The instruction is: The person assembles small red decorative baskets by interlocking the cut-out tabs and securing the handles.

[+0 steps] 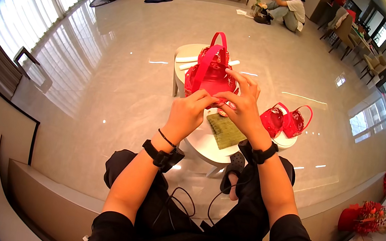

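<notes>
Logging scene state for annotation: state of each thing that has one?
Front red basket: open-topped, handle up
Left hand: pinching that basket's near edge
Right hand: at same edge, grip unclear
Paired red baskets: handles up
Green cloth: lying flat
White curtains: drawn

Red basket [215, 81] glossy; green cloth [225, 131] matt, rough; floor [122, 90] smooth, glossy.
</notes>
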Demonstrator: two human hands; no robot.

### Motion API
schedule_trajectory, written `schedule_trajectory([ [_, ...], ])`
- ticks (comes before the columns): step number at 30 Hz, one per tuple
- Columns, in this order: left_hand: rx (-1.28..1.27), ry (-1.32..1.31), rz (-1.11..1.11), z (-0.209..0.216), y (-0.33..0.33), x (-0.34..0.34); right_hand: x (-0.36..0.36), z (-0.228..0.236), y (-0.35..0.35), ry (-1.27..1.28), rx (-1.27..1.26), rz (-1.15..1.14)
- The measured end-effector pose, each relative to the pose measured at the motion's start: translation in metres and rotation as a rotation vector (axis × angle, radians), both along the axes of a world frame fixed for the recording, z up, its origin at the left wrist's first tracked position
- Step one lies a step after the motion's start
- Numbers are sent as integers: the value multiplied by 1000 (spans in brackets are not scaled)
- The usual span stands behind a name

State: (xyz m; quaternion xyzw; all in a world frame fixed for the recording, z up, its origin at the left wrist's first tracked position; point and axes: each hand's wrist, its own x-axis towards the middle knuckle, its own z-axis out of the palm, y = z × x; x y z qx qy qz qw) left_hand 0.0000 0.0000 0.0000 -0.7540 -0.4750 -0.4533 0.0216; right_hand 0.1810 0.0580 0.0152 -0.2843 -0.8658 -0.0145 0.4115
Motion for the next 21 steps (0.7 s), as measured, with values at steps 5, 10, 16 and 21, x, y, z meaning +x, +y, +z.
schedule_trajectory([
  [5,36,3,-3,0,1,-3,-2,2,-1,7,-29,-19],
  [10,16,-5,1,-1,1,1,1,2,-1,5,-8,-8],
  [16,177,-1,9,-8,4,0,1,9,-3,28,88,-49],
  [21,262,48,28,-8,3,-1,3,9,-5,61,207,-85],
])
